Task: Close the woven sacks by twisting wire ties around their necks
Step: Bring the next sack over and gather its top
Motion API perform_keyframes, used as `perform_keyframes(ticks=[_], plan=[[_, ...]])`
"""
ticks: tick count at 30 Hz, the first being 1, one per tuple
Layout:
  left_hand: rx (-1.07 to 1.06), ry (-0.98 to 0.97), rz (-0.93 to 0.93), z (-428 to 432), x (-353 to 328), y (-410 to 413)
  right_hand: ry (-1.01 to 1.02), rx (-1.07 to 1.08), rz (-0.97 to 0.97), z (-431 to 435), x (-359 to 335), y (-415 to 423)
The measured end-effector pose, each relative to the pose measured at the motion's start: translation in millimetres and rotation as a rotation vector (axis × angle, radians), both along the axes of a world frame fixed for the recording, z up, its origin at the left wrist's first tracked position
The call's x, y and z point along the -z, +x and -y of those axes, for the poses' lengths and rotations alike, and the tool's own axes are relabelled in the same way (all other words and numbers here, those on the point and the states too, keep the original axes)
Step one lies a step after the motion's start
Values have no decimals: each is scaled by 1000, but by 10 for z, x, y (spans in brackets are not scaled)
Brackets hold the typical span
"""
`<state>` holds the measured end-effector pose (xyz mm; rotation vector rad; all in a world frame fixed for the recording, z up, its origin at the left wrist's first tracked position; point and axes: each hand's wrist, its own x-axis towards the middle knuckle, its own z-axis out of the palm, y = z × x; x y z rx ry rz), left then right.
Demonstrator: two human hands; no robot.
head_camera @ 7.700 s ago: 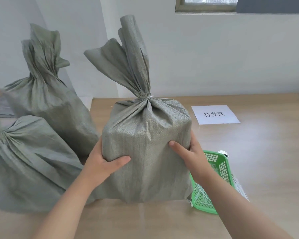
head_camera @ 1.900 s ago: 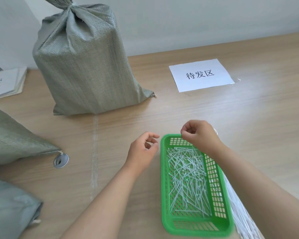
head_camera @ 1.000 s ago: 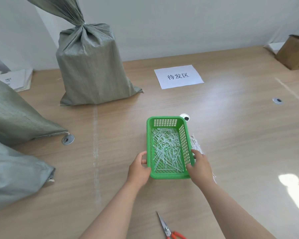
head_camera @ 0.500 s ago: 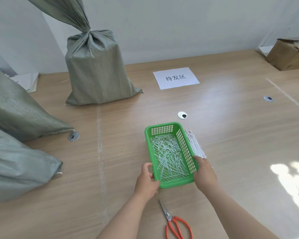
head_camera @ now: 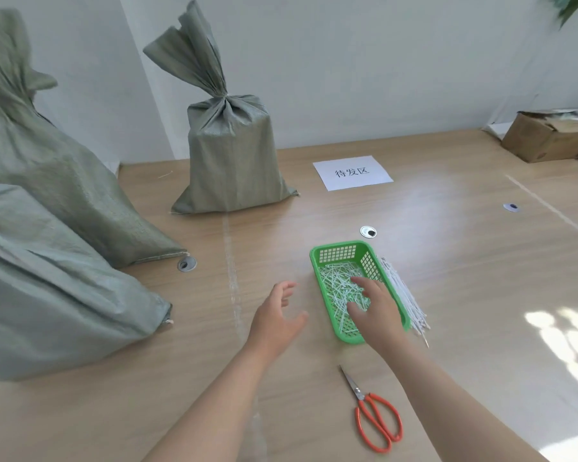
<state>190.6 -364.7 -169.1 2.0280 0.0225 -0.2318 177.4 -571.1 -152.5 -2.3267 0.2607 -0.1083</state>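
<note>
Our right hand (head_camera: pixel 376 308) reaches into the green basket (head_camera: pixel 337 249) with fingers spread and relaxed, the fingertips down among the loose wire ties (head_camera: pixel 334 278). No tie is pinched between finger and thumb that we can see. Our left hand (head_camera: pixel 277 318) hovers just to the left of the basket, palm turned inward, fingers loose and holding nothing.

The basket is a shallow slotted tray, and a tangle of short white ties covers its floor under and ahead of our right hand. Just right of that hand, outside the basket and along its wall, a bundle of longer white strips (head_camera: pixel 401 295) lies on the table (head_camera: pixel 447 268). Nearer to us than the right wrist lie orange-handled scissors (head_camera: pixel 377 421), blades closed and pointing toward the basket.

Well beyond our left hand an upright woven sack (head_camera: pixel 231 155) stands full, its neck (head_camera: pixel 222 95) cinched narrow with the top fanning out above; the tie itself is too small to make out. Far to the left of both hands two more filled sacks slump, a rear sack (head_camera: pixel 47 161) and a near sack (head_camera: pixel 47 295) leaning against it.

Beyond the basket a white paper sign (head_camera: pixel 352 171) lies flat. Far right, a cardboard box (head_camera: pixel 548 138) sits with its flaps open; we cannot tell what it holds.
</note>
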Motion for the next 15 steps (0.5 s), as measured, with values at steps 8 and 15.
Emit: perform_keyframes(ticks=[8, 15], plan=[[-132, -31, 121, -629, -426, -133, 106, -156, 138, -750, -401, 146], [-336, -21, 175, -1064, -661, -165, 155, -352, 159, -1273, -644, 414]])
